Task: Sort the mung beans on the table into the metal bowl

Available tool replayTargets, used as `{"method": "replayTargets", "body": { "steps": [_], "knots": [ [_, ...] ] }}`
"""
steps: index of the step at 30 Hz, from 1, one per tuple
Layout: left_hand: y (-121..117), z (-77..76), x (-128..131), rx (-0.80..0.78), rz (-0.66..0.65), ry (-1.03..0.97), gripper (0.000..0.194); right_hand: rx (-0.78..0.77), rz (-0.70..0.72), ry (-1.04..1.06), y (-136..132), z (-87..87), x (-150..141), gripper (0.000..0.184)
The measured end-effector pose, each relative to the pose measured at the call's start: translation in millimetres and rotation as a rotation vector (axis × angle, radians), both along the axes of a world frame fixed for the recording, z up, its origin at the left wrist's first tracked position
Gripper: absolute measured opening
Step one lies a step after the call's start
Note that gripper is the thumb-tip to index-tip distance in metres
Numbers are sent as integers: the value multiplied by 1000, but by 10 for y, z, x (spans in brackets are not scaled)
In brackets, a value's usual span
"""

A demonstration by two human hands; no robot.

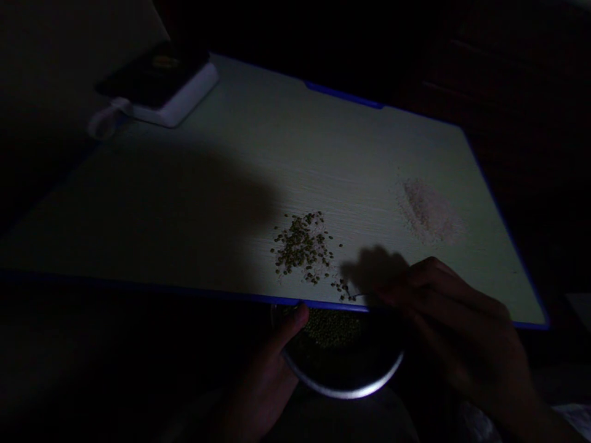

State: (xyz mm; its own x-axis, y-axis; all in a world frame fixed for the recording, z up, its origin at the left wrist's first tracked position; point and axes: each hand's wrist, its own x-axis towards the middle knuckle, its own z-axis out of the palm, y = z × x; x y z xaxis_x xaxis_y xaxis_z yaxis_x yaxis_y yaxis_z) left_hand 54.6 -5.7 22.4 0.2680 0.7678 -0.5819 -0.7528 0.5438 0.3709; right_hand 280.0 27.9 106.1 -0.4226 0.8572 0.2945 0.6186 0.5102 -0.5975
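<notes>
My left hand [272, 375] grips the side of a round metal bowl [353, 392], its thumb over the rim, just below the table's near edge. Many small green beans, like mung beans [332, 326], lie inside the bowl. Over the table's edge, my right hand [462, 326] pinches a thin metal tool [364, 295] whose kind I cannot make out. Its tip is at a few loose beans [344, 289] close to the edge. Behind them spreads a small heap of green beans [300, 243] mixed with pale grains.
A separate heap of pale grains [429, 212] lies on the right of the light folding table [332, 154], which has a blue rim. A white box-like object with a dark top [189, 92] and a strap stands at the far left. The scene is very dim.
</notes>
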Motion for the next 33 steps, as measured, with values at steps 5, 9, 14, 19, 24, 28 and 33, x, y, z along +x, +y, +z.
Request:
{"method": "replayTargets", "body": {
  "steps": [5,9,14,19,24,28,33],
  "knots": [
    [14,5,16,3,12,4,47,-18,-22,-15,-56,29,33,31],
    [47,37,35,1,2,-5,55,-15,-28,-20,-83,50,45,29],
    [60,72,39,10,-1,-5,55,-17,-25,-41,-90,64,35,27],
    [57,94,36,-12,13,-46,62,-4,-26,-34,-87,29,10,28],
    [57,57,37,-30,38,-54,66,57,-121,-69,-67,32,20,28],
    [44,13,31,-26,28,-50,66,43,-68,-64,-38,42,-14,26],
    [6,-44,8,-12,-13,-20,58,78,-35,-59,29,24,-71,25]
  ]
}}
